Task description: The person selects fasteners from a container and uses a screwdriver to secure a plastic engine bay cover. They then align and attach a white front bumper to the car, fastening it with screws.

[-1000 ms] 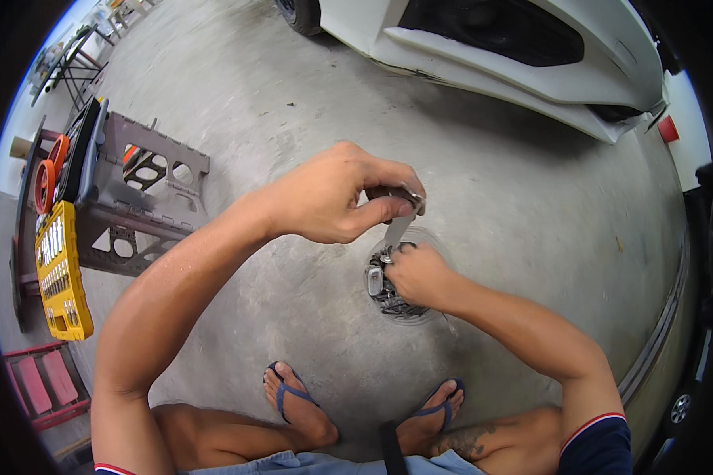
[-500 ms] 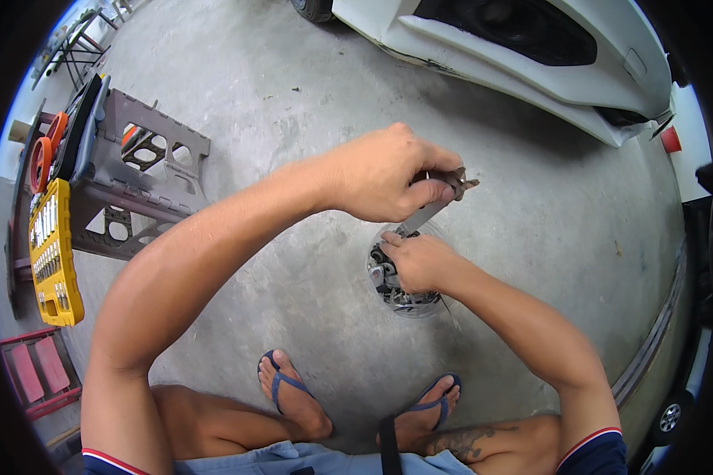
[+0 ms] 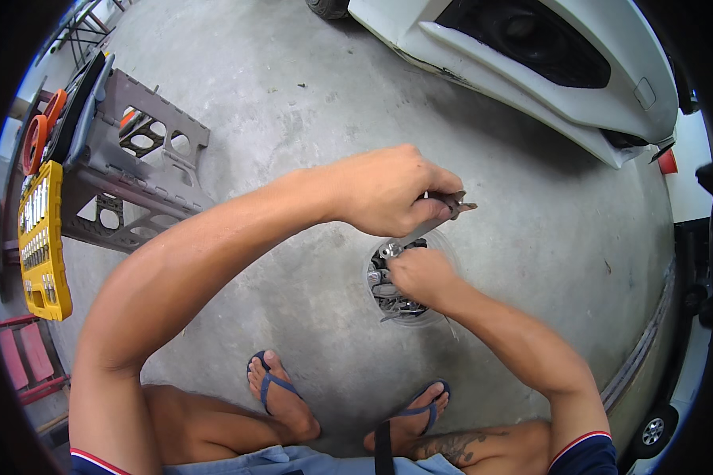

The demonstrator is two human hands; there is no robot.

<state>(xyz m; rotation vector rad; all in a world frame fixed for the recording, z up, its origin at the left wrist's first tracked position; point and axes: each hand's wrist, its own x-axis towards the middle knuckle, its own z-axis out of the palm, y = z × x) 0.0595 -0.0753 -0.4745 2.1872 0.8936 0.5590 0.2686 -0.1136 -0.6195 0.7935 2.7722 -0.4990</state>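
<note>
My left hand is closed around a metal hand tool with a flat grey shank; brownish jaw-like ends stick out past the thumb. The shank slopes down toward a clear round tub on the floor. Dark and silvery metal parts fill the tub. Over them, my right hand has its fingers curled in. A shiny rounded metal end shows at those fingertips, but whether it is in the grip or part of something else cannot be made out.
A grey folding step stool stands at left, bearing a yellow socket case and orange-handled tools. Pink slatted furniture is at lower left. A white car bumper lies at upper right. My sandalled feet flank the near floor.
My right hand's fingers have curled in from a more stretched pose, and a shiny rounded metal end now shows beside them. My left hand still grips its tool, slightly lower in view.
</note>
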